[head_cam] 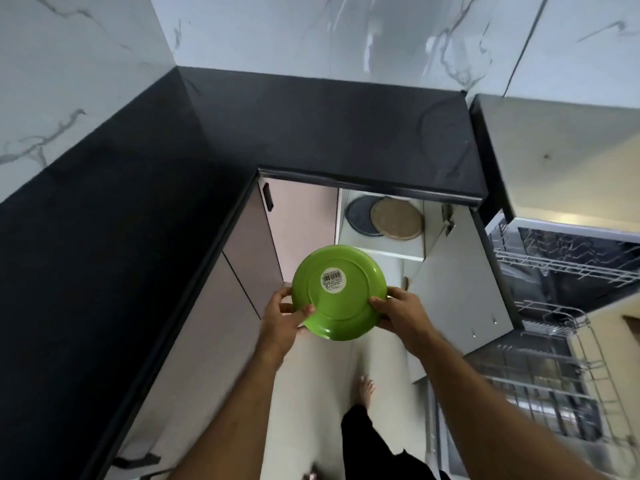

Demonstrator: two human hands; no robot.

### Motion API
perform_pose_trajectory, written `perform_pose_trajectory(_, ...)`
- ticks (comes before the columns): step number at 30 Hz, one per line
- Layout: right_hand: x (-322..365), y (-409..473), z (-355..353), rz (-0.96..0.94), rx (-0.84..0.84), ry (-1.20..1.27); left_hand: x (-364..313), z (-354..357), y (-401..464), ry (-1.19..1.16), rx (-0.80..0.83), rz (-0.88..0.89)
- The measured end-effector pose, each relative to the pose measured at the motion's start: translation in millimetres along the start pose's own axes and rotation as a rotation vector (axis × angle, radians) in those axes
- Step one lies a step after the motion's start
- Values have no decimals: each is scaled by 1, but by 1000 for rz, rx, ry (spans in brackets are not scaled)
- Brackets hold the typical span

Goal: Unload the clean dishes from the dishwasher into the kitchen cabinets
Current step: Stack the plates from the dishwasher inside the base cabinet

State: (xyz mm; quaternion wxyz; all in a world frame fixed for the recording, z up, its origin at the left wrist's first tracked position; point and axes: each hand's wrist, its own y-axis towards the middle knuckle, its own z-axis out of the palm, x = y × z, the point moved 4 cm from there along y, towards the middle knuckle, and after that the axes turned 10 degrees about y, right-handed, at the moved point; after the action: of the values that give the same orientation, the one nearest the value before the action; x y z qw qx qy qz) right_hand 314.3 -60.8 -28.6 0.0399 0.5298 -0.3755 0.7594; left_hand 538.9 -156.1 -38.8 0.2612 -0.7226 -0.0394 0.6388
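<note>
A green plate [341, 299] is held with its underside facing me, a white barcode sticker near its middle. My left hand [282, 317] grips its left rim and my right hand [398, 313] grips its right rim. The plate hangs in front of an open lower cabinet [381, 249], a little below and in front of its shelf. On that shelf lie a dark round plate [358, 216] and a tan round plate [398, 218], overlapping. The open dishwasher [561, 265] with its wire racks stands to the right.
A black L-shaped countertop [311, 133] runs along the left and back walls. The cabinet's white door [460, 292] stands open between the cabinet and the dishwasher. A pulled-out lower rack [540, 382] juts over the floor at the right. My bare foot [363, 389] is on the pale floor.
</note>
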Motion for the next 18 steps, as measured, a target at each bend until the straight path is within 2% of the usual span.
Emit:
perform_pose_trajectory(6, -10, 58, -16, 104, -12, 75, 12, 22, 56, 117, 12, -111)
perform_pose_trajectory(12, -13, 153, -45, 200, -84, 119, 26, 72, 140, 185, 43, -185)
perform_pose_trajectory(18, -56, 241, -71, 309, -160, 115, 79, 114, 221, 231, 58, -227)
